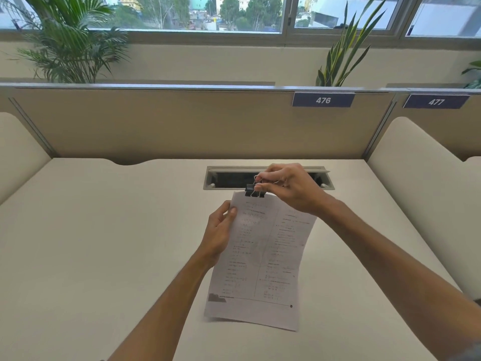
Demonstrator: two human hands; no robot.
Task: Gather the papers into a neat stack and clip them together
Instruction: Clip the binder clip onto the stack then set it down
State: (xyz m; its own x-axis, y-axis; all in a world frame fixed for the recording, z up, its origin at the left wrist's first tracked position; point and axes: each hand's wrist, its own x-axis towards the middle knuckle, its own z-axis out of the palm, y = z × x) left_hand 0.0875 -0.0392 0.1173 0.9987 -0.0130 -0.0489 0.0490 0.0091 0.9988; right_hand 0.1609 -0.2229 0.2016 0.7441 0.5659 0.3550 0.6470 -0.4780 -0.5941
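Observation:
A stack of printed white papers [263, 259] is held up above the cream desk [104, 243], its lower edge near the surface. My left hand [218, 233] grips the stack's upper left edge, thumb on the front. A black binder clip [254, 191] sits on the top edge of the papers. My right hand [289, 187] pinches the clip's silver wire handles between thumb and fingers. How many sheets are in the stack cannot be told.
A grey cable slot [229, 175] is cut into the desk just behind the clip. A beige partition [182, 121] with number plates 476 and 477 closes off the back. Cream side dividers stand at left and right. Plants stand beyond the partition.

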